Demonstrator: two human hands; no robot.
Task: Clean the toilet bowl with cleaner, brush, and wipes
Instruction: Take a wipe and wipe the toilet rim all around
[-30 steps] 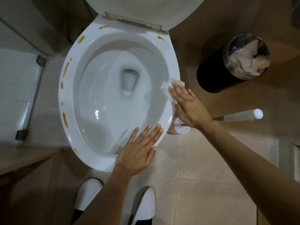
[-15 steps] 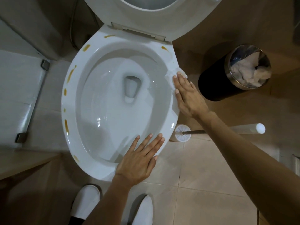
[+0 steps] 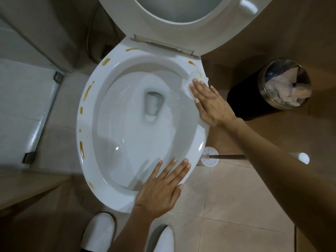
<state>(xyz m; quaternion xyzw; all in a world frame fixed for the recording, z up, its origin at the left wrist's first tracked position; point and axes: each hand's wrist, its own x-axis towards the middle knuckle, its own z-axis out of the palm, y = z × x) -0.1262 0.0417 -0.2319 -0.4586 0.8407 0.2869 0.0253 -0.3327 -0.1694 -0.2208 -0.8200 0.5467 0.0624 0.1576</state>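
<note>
right hand (image 3: pixel 211 104) lay flat, fingers straight and close together, pressing a white wipe (image 3: pixel 197 77) onto the right side of the toilet rim (image 3: pixel 87 142). wipe showed past the fingertips, with a faint yellow smear on it, and sat just below a small yellow-brown spot (image 3: pixel 191 63) on the rim near the hinge. left hand (image 3: pixel 160 190) was spread flat, fingers apart and straight, palm down on the front right of the rim, fingertips reaching toward the inner edge; it held nothing. toilet bowl (image 3: pixel 138 128) was open, seat and lid (image 3: pixel 181 31) tipped up at the top of the view, water in the drain opening at the centre. yellow-brown stains (image 3: pixel 87 91) ran in dashes along the left side of the rim, from the back near the hinge down to the front left. toilet brush (image 3: pixel 227 157) lay on the floor just right of the bowl, white round base near the rim, metal shaft running right under the right forearm, white handle end (image 3: pixel 303 158) showing beyond it. black round bin (image 3: pixel 254 99) with a metal rim stood on the floor to the right, near the right hand, with crumpled white tissue (image 3: pixel 285 88) inside. two white shoes (image 3: pixel 98 231) showed at the bottom edge, on the tiled floor (image 3: pixel 227 206).
</note>
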